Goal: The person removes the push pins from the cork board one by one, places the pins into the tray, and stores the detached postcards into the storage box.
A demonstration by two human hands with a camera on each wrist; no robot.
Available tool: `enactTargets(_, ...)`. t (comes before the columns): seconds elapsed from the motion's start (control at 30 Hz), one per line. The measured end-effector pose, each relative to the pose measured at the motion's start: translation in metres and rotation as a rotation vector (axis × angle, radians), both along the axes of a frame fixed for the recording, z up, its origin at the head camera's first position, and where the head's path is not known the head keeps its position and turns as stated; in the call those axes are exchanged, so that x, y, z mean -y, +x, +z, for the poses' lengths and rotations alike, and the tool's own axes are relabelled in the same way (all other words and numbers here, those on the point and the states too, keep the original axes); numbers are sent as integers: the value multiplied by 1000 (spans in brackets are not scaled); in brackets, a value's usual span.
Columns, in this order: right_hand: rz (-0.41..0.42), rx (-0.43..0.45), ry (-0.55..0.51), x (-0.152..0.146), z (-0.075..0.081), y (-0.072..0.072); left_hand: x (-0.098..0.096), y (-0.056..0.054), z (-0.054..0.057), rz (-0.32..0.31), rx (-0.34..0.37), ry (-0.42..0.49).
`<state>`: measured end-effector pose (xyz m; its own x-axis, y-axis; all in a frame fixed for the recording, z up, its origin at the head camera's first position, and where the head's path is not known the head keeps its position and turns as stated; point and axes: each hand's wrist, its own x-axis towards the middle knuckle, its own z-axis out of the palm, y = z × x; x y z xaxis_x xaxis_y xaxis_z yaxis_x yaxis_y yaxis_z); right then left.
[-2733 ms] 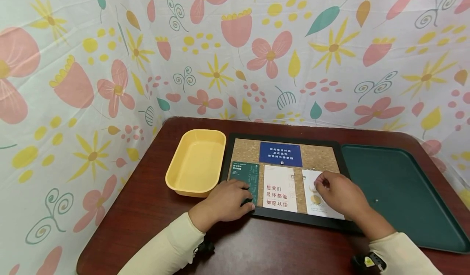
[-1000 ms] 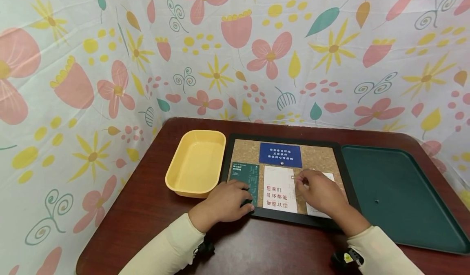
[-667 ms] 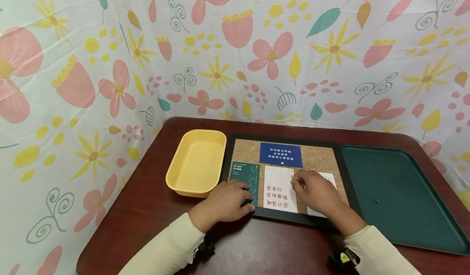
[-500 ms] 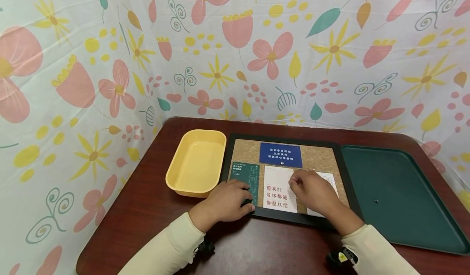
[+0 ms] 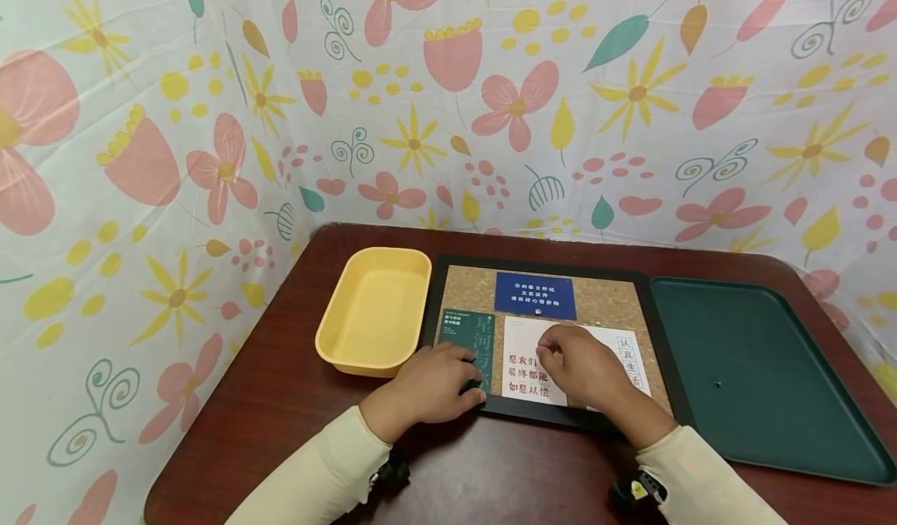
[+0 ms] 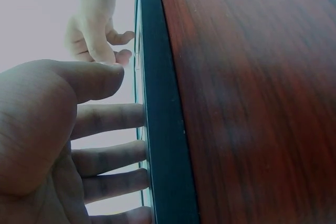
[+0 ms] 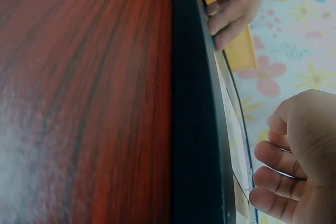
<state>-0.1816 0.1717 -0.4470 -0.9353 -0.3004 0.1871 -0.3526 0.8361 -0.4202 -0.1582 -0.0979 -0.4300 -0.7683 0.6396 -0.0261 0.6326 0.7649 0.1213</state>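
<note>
My left hand (image 5: 434, 385) rests, fingers fairly straight, on the front left corner of a black-framed cork board (image 5: 610, 295), partly over a green card (image 5: 466, 329). My right hand (image 5: 582, 361), fingers curled and thumb near the forefinger, hovers at a white card with red characters (image 5: 529, 391). I cannot tell whether it pinches anything; no item shows between the fingertips of the right hand (image 7: 294, 156) in its wrist view. A white card with black characters (image 5: 634, 361) lies partly under the hand. Above is a blue card (image 5: 535, 291) with a small shiny pin (image 5: 538, 311).
A yellow basin (image 5: 371, 307) stands left of the board. To the right lies a dark green tray (image 5: 764, 354) bearing a tiny shiny piece (image 5: 717, 384). Brown wooden table (image 5: 504, 463) lies in front; a flowered cloth (image 5: 448, 120) hangs behind.
My right hand has shifted left from the right-hand white card onto the red-lettered one, uncovering the black characters. The pin at the red-lettered card is now out of sight. My left hand stays put.
</note>
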Motion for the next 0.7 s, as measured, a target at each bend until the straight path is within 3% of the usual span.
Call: enactTargets(0.7,99,-80,-12,23,-9,1,0,-1,-1,-1,-8,7)
